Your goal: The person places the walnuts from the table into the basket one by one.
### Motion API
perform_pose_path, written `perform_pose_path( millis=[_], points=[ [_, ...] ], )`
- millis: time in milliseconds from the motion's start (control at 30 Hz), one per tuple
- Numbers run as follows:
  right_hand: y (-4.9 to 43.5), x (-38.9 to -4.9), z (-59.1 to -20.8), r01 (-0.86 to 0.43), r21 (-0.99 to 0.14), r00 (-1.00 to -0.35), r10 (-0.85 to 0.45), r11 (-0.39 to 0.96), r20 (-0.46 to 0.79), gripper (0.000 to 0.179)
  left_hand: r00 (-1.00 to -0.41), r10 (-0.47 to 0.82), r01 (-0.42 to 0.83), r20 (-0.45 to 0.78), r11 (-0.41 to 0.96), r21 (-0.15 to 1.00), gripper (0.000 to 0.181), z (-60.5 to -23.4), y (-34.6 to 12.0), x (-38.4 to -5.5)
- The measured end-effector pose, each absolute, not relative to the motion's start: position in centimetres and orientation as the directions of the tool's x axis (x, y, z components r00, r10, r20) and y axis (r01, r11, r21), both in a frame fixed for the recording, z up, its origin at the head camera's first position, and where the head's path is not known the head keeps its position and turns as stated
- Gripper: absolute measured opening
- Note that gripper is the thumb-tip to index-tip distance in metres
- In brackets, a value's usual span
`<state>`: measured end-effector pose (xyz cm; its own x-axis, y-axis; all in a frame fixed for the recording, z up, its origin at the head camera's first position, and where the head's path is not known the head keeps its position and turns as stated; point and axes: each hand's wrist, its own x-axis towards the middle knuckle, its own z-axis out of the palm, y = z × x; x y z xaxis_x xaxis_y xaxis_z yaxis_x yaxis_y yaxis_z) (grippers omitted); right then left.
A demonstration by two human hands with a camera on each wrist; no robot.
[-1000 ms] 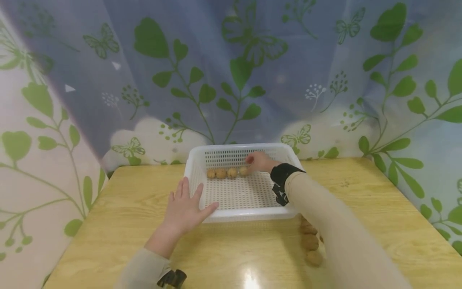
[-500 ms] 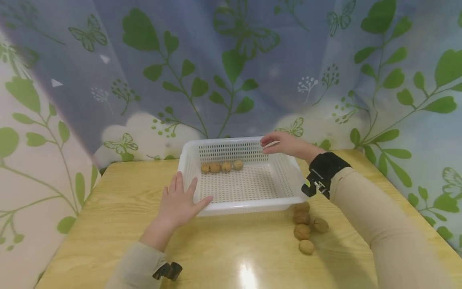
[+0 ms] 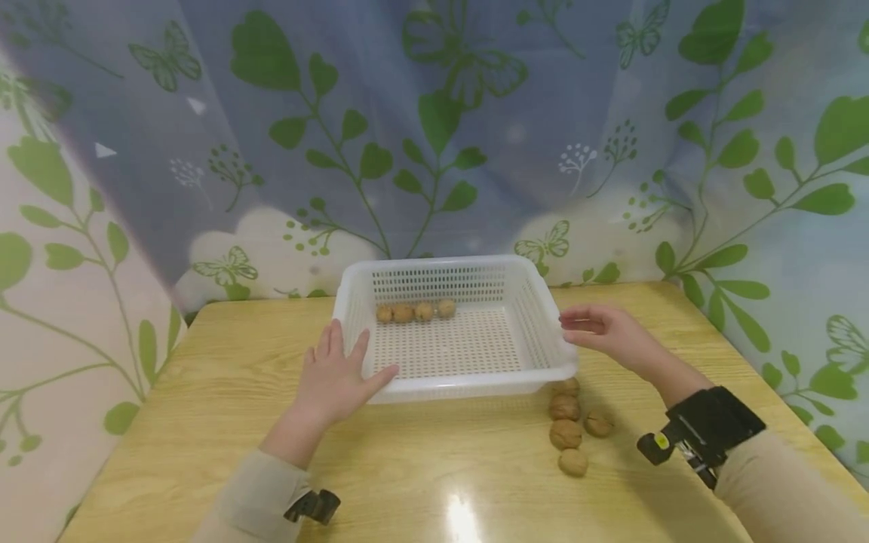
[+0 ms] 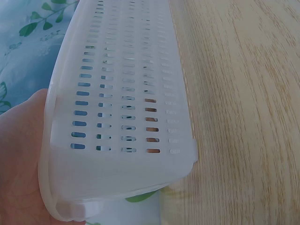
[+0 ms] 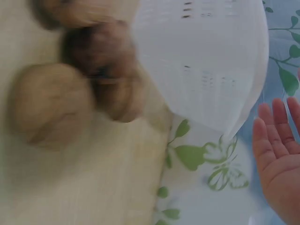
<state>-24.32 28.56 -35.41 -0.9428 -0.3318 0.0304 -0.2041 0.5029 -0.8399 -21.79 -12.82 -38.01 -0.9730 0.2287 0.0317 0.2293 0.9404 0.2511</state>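
Note:
A white plastic basket [image 3: 448, 388] with slotted walls stands on the table. Inside, along its back wall at the left, sits a row of several walnuts [image 3: 403, 313]. My left hand [image 3: 336, 381] rests on the basket's front left corner with its fingers spread; in the left wrist view the hand [image 4: 21, 154] lies against the rim. Beside the right rim is my right hand [image 3: 614, 335], holding nothing, its fingers extended in the right wrist view. Several more walnuts [image 3: 566, 434] lie on the table by the basket's front right corner, blurred in the right wrist view.
The wooden table [image 3: 421, 460] ends at the back against a curtain [image 3: 380, 151] printed with leaves and butterflies. The basket stands close to that curtain. Each wrist wears a black camera strap [image 3: 713, 426].
My right hand has left the walnut row inside the basket, passed over the right rim and come down outside it, toward me. The left hand stays on the basket's corner.

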Motion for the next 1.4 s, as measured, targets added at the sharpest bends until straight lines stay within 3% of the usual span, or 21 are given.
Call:
perform_pose_path(
  millis=[267,667,967,1200,1400],
  points=[
    [32.1,-21.1,-38.5,-0.193,-0.814,-0.941,-0.338,0.547,-0.004,0.049,-0.972,0.235,0.226,0.002,0.934,0.278,0.092,-37.9,-12.6,-21.7],
    [34.9,-19.2,-43.3,-0.123,-0.827,-0.905,-0.404,0.548,-0.133,0.055,-0.972,0.236,0.231,0.01,0.938,0.258,0.093,-37.8,-12.9,-21.8],
    [33.7,-19.0,-43.4,-0.259,-0.766,-0.881,-0.469,0.588,-0.063,0.051,-0.974,0.226,0.218,0.001,0.936,0.278,0.092,-37.6,-13.1,-21.7],
    [33.3,-19.0,-43.3,-0.286,-0.715,-0.884,-0.463,0.637,-0.059,0.038,-0.974,0.228,0.22,0.002,0.935,0.279,0.089,-37.4,-13.0,-21.6],
    [33.6,-18.8,-42.9,-0.299,-0.672,-0.905,-0.424,0.677,-0.025,0.039,-0.971,0.237,0.23,0.006,0.935,0.271,0.091,-37.6,-12.9,-21.7]
  ],
)
